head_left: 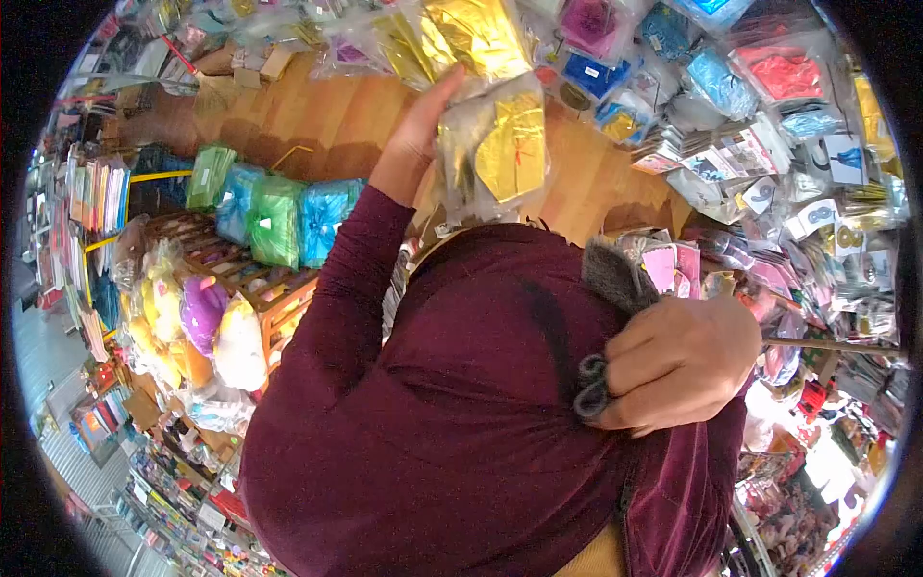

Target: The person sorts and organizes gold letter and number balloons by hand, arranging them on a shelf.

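The room is densely stocked: bagged goods line the sides, and a warm brown wood-grained surface shows behind the handled items; I cannot tell from my remote post whether it is floor or worktop. To the left stands a slatted brown wooden crate, with a shiny green plastic-wrapped packet and a bright blue plastic-wrapped packet by its upper side.

Left hand: raised, its thumb lying against the edge of the packets. The fingers are hidden behind the film, so I cannot tell whether they pinch. Beside it are a bright gold foil packet at the top and, just below, a clear plastic packet with gold foil inside.

Right hand: curled closed in front of the maroon top, gripping a dark grey fuzzy cloth that emerges above and below the fist.

My handling finding: the film looks slick and the packets overlap, so I would advise a light thumb-and-finger pinch on one edge, separating layers singly without creasing the foil. The right hand should hold the cloth clear of the packets.
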Motion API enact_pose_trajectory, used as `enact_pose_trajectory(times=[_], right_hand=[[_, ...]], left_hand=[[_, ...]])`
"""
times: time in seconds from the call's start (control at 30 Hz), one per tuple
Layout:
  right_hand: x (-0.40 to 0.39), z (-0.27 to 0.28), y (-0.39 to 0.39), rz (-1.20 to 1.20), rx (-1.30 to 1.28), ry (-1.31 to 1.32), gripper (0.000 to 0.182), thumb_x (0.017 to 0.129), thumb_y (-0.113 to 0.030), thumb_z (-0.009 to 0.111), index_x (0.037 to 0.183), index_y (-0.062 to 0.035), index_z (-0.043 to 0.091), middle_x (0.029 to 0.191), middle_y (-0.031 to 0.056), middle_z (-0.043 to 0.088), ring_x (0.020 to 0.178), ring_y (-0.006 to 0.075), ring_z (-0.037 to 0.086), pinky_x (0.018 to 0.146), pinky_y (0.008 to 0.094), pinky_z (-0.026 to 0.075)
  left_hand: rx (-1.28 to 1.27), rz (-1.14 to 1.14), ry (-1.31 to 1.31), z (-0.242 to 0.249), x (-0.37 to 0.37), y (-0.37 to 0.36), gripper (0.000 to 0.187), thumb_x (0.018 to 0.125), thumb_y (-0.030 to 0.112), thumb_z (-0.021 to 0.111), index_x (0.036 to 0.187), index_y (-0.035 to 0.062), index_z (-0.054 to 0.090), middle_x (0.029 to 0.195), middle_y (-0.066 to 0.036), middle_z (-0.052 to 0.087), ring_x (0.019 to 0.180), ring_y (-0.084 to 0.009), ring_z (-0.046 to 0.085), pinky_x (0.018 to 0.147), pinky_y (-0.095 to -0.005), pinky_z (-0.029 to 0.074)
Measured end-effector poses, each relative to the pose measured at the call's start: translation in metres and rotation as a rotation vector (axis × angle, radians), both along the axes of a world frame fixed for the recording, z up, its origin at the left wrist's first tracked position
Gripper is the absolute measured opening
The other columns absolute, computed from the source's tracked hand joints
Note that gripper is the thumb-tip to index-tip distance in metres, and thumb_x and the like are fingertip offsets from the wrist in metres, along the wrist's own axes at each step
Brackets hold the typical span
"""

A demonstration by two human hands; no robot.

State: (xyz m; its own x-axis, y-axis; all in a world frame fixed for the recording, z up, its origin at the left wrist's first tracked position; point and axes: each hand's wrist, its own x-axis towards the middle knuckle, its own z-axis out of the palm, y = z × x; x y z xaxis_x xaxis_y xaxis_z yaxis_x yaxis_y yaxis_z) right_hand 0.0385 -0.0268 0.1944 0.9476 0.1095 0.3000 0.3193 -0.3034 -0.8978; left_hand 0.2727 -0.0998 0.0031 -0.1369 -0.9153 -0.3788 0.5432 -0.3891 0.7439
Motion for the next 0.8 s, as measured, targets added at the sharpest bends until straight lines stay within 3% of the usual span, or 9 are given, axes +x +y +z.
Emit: enact_pose_trajectory(times=[0.27,0.43,0.5,0.57,0.6,0.67,0.7,0.77,0.8], right_hand=[[-0.025,-0.009,0.01,0.015,0.115,-0.026,0.026,0.086,-0.013,0.053,0.103,0.0066,0.054,0.076,0.0148,0.053,0.068,0.0262,0.056,0.057,0.0333,0.046],[-0.049,-0.006,0.01,0.113,0.129,-0.089,0.031,0.087,-0.014,0.051,0.106,0.0104,0.052,0.069,0.0135,0.052,0.058,0.0242,0.055,0.047,0.0311,0.042],[-0.073,-0.01,0.009,0.193,0.129,-0.298,0.031,0.091,-0.018,0.042,0.102,0.0086,0.056,0.066,0.0091,0.051,0.053,0.0168,0.052,0.039,0.0265,0.035],[-0.088,-0.004,0.043,-0.376,0.126,-0.741,0.034,0.092,-0.023,0.039,0.096,0.0046,0.058,0.068,0.0086,0.051,0.053,0.0159,0.05,0.039,0.0251,0.033],[-0.084,0.001,0.045,-0.405,0.123,-0.742,0.034,0.092,-0.023,0.039,0.096,0.0046,0.058,0.068,0.0086,0.051,0.053,0.0159,0.05,0.039,0.0251,0.033],[-0.061,0.015,0.045,-0.194,0.038,-0.687,0.031,0.09,-0.022,0.04,0.088,0.0014,0.06,0.071,0.0096,0.052,0.055,0.018,0.051,0.039,0.0268,0.032],[-0.047,0.01,0.051,-0.197,-0.01,-0.464,0.027,0.087,-0.02,0.042,0.075,-0.0008,0.056,0.069,0.0102,0.049,0.051,0.0214,0.048,0.039,0.0305,0.032],[-0.044,-0.006,0.053,-0.329,-0.035,-0.334,0.02,0.08,-0.018,0.047,0.067,-0.0023,0.05,0.065,0.0118,0.044,0.05,0.0243,0.044,0.04,0.034,0.033],[-0.052,-0.015,0.056,-0.459,-0.164,-0.252,0.027,0.064,-0.018,0.026,0.064,-0.0038,0.048,0.063,0.0097,0.043,0.05,0.0216,0.043,0.04,0.0325,0.031]], left_hand=[[-0.014,0.014,0.093,-0.009,0.014,-0.012,0.051,0.087,0.032,0.053,0.125,0.0009,0.04,0.117,-0.011,0.051,0.101,-0.0195,0.055,0.083,-0.0307,0.048],[-0.008,-0.008,0.117,0.0,0.001,-0.014,0.047,0.087,0.031,0.053,0.123,0.002,0.043,0.115,-0.01,0.052,0.101,-0.0196,0.055,0.083,-0.0308,0.047],[-0.054,-0.004,0.115,0.002,-0.005,-0.014,0.048,0.086,0.032,0.055,0.122,0.0025,0.044,0.115,-0.01,0.053,0.1,-0.0198,0.056,0.083,-0.0313,0.048],[-0.022,-0.013,0.111,0.001,-0.008,-0.015,0.048,0.086,0.033,0.055,0.122,0.0026,0.044,0.113,-0.01,0.054,0.099,-0.0202,0.056,0.083,-0.0316,0.048],[0.018,-0.019,0.107,0.0,-0.008,-0.014,0.048,0.085,0.033,0.056,0.121,0.0028,0.044,0.112,-0.011,0.055,0.098,-0.0207,0.056,0.083,-0.0319,0.048],[0.052,-0.058,0.124,-0.002,-0.011,-0.014,0.049,0.085,0.033,0.057,0.121,0.0027,0.045,0.112,-0.011,0.055,0.098,-0.0214,0.057,0.082,-0.0323,0.048],[0.079,-0.065,0.138,-0.003,-0.012,-0.016,0.049,0.084,0.033,0.057,0.121,0.0026,0.045,0.112,-0.012,0.055,0.098,-0.0222,0.057,0.082,-0.0328,0.048],[0.085,-0.183,0.127,0.001,-0.016,-0.014,0.052,0.086,0.038,0.053,0.121,0.0017,0.045,0.113,-0.014,0.055,0.1,-0.0247,0.057,0.084,-0.0355,0.048],[0.084,-0.2,0.176,0.018,-0.021,-0.005,0.054,0.086,0.041,0.05,0.122,0.0012,0.044,0.114,-0.015,0.054,0.101,-0.0259,0.056,0.086,-0.0369,0.047]])
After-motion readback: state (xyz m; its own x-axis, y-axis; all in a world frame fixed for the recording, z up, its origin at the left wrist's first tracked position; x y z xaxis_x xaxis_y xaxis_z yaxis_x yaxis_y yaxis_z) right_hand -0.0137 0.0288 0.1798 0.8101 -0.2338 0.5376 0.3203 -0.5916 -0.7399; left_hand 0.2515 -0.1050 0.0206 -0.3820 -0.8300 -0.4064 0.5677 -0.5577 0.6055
